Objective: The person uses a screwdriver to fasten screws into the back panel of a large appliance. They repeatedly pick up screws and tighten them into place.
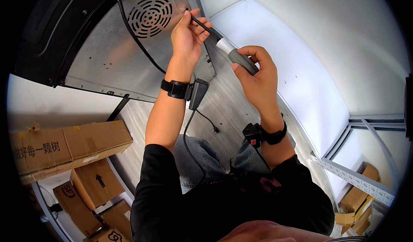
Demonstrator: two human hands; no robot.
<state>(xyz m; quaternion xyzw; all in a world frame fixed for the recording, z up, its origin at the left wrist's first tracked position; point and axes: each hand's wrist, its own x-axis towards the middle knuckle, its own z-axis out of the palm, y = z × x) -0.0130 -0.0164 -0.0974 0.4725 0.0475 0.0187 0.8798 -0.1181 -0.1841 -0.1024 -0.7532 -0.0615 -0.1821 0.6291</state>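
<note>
My right hand (258,74) is wrapped around the grey handle of a screwdriver (241,59), which has a silver-white collar and a long black shaft. The shaft slants up and left toward the corner of a metal panel (107,68) with a round vent. Up there my left hand (188,38) pinches near the shaft's tip with thumb and forefinger, its other fingers curled by the shaft. The tip itself is mostly hidden by those fingers, and a screw under it cannot be made out. A black cord (137,40) crosses the panel beside my left wrist.
Cardboard boxes (97,184) are stacked on shelving at the lower left, and a long box (92,141) lies above them. A white board (275,48) stretches along the right. Perforated metal framing (357,179) and more cartons (360,190) stand at the lower right. Cables hang from both wrist straps.
</note>
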